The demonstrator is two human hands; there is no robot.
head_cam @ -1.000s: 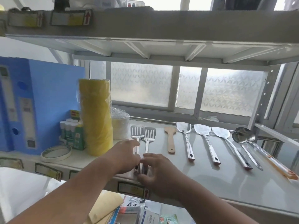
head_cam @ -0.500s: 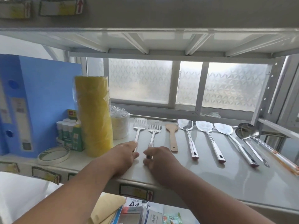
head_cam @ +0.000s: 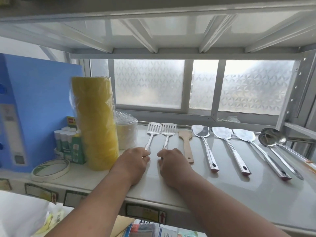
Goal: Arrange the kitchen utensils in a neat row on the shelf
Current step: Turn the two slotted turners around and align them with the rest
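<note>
On the white shelf (head_cam: pixel 222 190), her left hand (head_cam: pixel 132 164) pinches one slotted spatula (head_cam: pixel 152 134) by its handle and her right hand (head_cam: pixel 172 164) the other slotted spatula (head_cam: pixel 167 135), wooden spatula (head_cam: pixel 186 146) and steel turners lying toward three o'clock.

Left slotted spatula (head_cam: pixel 152 136) handle end: lying hidden under the left hand (head_cam: pixel 133 164); grip not determinable.
Right slotted spatula (head_cam: pixel 167 135) handle end: lying hidden under the right hand (head_cam: pixel 172 165); grip not determinable.
Ladles (head_cam: pixel 271 140): overlapping at the bowls; the rear handle is running out past the right edge.
Blue folders (head_cam: pixel 36 106): being cut off by the left edge; label print is blurring beyond reading.
Shelf (head_cam: pixel 213 190) edge labels: text too small to read.
Items below the shelf: being cut off by the bottom edge and partly hidden behind both forearms.
</note>
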